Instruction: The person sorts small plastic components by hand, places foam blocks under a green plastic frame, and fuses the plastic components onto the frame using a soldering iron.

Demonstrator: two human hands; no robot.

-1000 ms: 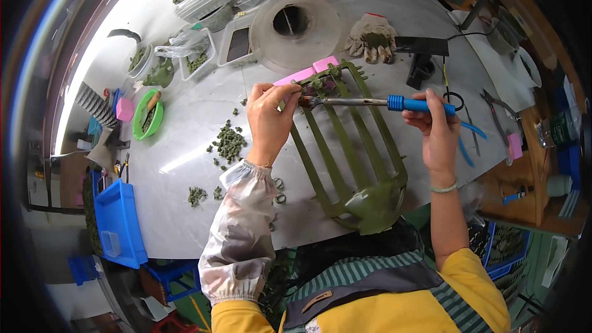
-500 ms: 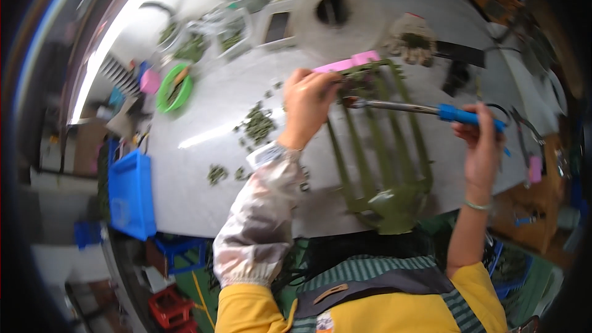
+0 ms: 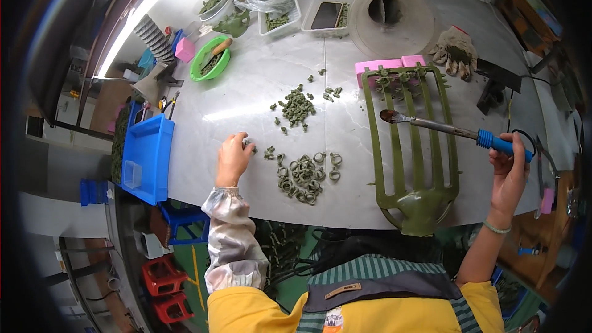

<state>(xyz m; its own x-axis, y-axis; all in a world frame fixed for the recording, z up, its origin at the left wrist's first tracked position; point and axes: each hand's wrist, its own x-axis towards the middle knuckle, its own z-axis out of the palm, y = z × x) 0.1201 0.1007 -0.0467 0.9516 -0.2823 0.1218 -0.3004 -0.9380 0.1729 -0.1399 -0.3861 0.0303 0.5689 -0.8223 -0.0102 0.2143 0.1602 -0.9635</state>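
Note:
My left hand (image 3: pixel 233 159) is low over the left part of the table, its fingertips pinched round a small green piece (image 3: pixel 250 146) that they partly hide. To its right lie a heap of small green pieces (image 3: pixel 297 108) and a cluster of green rings (image 3: pixel 303 174). My right hand (image 3: pixel 509 163) grips the blue handle of a soldering iron (image 3: pixel 453 129), whose brown spoon-shaped tip points left, above a green barred frame (image 3: pixel 418 163). Small green pieces stick to the frame's far end, which rests on a pink block (image 3: pixel 379 68); a cup shape forms its near end.
A green bowl (image 3: pixel 210 61) and a blue tray (image 3: pixel 148 157) stand left. At the back are plastic tubs (image 3: pixel 279 21), a phone (image 3: pixel 327 15) and a large clear round funnel (image 3: pixel 394 21). A glove (image 3: pixel 455 52) and a black stand (image 3: pixel 493 83) lie right.
My left hand has left the frame's far end and moved left and nearer, down to the table. The iron has swung slightly nearer, still in my right hand. The view has shifted.

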